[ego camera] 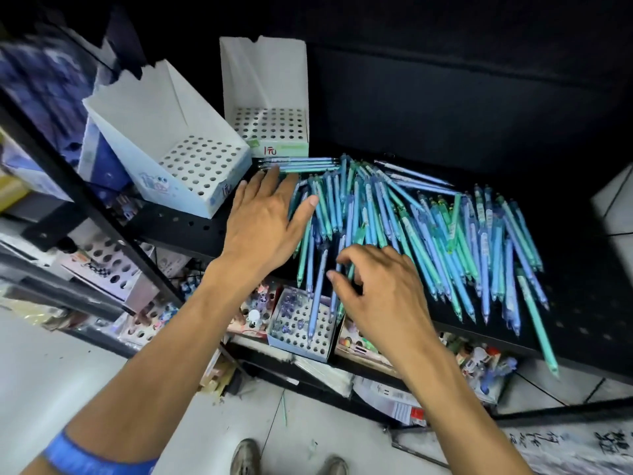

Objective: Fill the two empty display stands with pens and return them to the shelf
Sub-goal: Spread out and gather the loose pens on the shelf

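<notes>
Two white cardboard display stands with hole grids stand empty on the black shelf: one tilted at the left, one upright behind it. A wide heap of blue and green pens lies on the shelf to their right. My left hand lies flat, fingers straight, on the heap's left edge. At the heap's front edge my right hand has curled fingers and thumb closing round a few pens that stick out over the shelf edge.
Lower shelves hold more stands with pens and trinkets, among them a blue one directly under the overhanging pens. A green pen lies on the floor near my shoes. A white box sits at the right edge.
</notes>
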Demonstrator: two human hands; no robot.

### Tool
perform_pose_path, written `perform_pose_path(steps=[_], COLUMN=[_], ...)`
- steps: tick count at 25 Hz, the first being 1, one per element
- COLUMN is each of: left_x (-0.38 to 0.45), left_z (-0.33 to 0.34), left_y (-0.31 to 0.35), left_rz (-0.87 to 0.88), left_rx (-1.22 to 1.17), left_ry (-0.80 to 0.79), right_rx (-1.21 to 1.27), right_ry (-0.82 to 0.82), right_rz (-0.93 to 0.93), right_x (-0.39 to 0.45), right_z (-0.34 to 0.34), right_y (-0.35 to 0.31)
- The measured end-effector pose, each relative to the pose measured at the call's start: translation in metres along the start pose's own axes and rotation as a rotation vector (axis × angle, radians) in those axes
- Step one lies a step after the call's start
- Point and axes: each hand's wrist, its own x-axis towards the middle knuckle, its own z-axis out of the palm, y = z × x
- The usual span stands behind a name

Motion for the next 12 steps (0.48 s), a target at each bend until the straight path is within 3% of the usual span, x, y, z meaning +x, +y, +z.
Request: perform_pose_path(steps=[4, 12], left_x=[-0.027, -0.176], left_z=[-0.006, -0.034], left_y=[-0.006, -0.051], left_rz=[0.023, -0.078], left_rx=[-0.059, -0.519], left_ry=[0.01, 0.102], right_rx=[0.055, 0.138], right_ry=[0.112, 0.439], right_rz=[0.019, 0.086], right_x=[-0.011, -0.114], right_z=[0.003, 0.041], right_y=[0.002, -0.045])
